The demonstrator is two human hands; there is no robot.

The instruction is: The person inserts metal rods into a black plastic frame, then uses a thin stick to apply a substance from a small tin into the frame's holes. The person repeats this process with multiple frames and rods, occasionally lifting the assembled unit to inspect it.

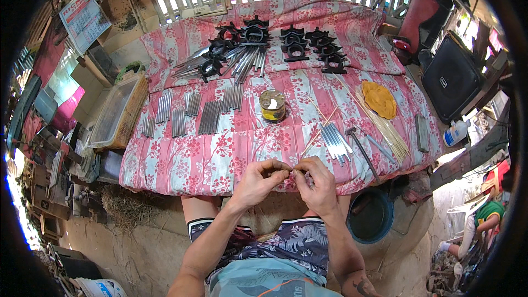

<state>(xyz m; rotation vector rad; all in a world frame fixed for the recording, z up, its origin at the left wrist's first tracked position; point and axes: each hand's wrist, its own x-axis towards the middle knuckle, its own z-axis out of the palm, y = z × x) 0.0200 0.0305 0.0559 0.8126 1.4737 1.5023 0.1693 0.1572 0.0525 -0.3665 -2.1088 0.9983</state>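
My left hand [262,181] and my right hand [317,185] meet over the near edge of the cloth-covered table [209,157]. Thumbs and fingertips of both are pinched together, nearly touching; anything between them is too small to make out. Beyond them stands a round tin can [273,114] with a yellow label. Right of the can lie short silver tubes [336,144], thin wooden sticks [388,131] and a hammer [363,151], its handle toward me. To the left, grey metal tubes [209,117] are laid out in several side-by-side groups.
Black ring-shaped brackets [295,49] and a heap of long metal rods [242,69] lie toward the back. A yellow cloth [378,100] and grey block [422,133] are at right. Beside my right knee sits a blue basin [369,217]; a wicker-sided tray [118,111] stands left.
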